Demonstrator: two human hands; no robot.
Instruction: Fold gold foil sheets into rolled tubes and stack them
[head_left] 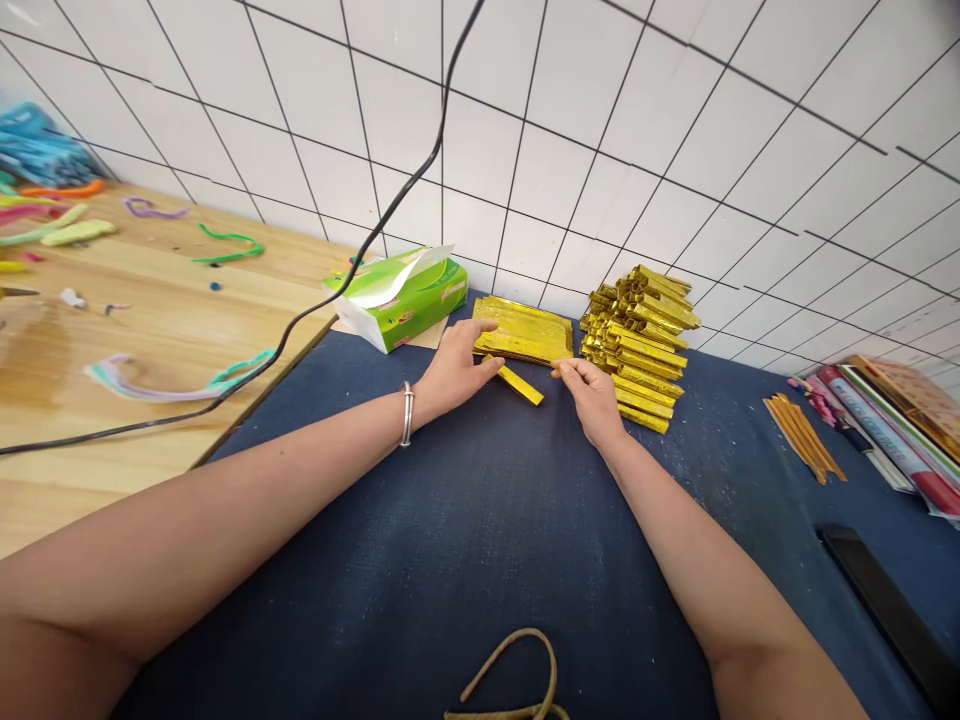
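Observation:
A flat stack of gold foil sheets (525,328) lies against the tiled wall on the dark blue table cover. My left hand (456,372), with a silver bangle at its wrist, reaches over the stack's left edge. Its fingers are apart and it grips nothing. Below its thumb, a folded gold foil strip (521,384) lies slanted in front of the stack. My right hand (589,398) pinches at the stack's lower right corner, thumb and forefinger closed on a gold foil sheet's edge. Just right of it, many folded gold strips (645,350) are piled up.
A green tissue box (416,300) stands left of the sheets. A black cable (409,180) hangs across the left side. Colourful clay-like pieces (180,380) lie on the wooden table. At right are brown strips (804,438), books (892,430) and a black bar (889,610). A headband-like loop (553,665) lies near me.

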